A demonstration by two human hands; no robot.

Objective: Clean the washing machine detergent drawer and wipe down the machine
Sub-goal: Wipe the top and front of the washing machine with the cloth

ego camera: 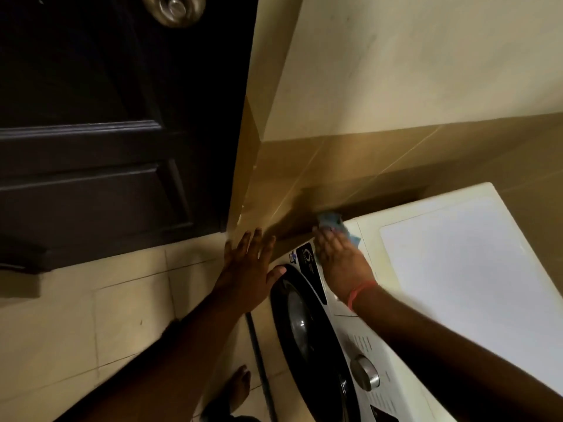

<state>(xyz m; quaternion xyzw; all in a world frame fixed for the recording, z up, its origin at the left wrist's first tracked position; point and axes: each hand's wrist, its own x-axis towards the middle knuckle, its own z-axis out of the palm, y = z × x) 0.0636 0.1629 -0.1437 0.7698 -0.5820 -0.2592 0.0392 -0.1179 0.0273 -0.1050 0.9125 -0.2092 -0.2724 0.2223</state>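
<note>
A white front-loading washing machine point(441, 257) fills the lower right, with a black round door point(301, 318), a silver dial point(365, 373) and a dark sticker near its far top corner. My right hand point(338, 263) presses a light blue cloth point(335, 223) flat on that far corner of the machine's top, fingers straight over the cloth. My left hand point(249, 266) hovers open with spread fingers beside the machine's front, thumb close to the door rim. The detergent drawer cannot be made out.
A dark wooden door point(115, 132) with a metal knob point(176, 9) stands at the left. A beige wall corner with brown tiles runs behind the machine. The floor is pale tile; my bare foot point(240, 388) and a grey hose point(259, 360) lie beside the machine.
</note>
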